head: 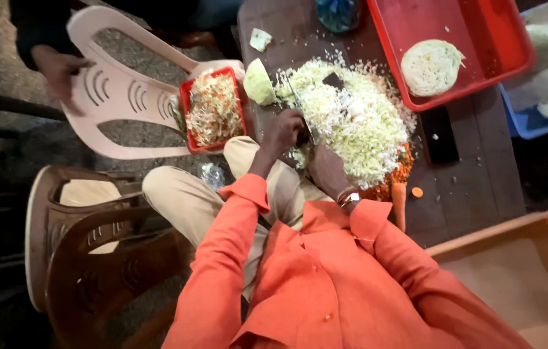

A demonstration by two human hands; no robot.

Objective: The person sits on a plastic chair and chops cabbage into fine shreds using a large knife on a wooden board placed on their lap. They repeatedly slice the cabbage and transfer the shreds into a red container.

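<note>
**Chopping at the cabbage heap**

Beside the shredded cabbage heap (354,119), the left hand (283,132) kept a closed grip on the knife (301,106); the right hand (329,171), grip unclear, pressed the heap's near edge. Fingers were best kept curled clear.

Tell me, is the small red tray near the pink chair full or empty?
Full. The small red tray is heaped to its rim with shredded cabbage and orange carrot shreds, and none of its bottom shows. It sits beside the pink chair.

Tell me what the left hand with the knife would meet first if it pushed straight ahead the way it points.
Probably the cabbage wedge just beyond the left hand; depth is unclear.
</note>
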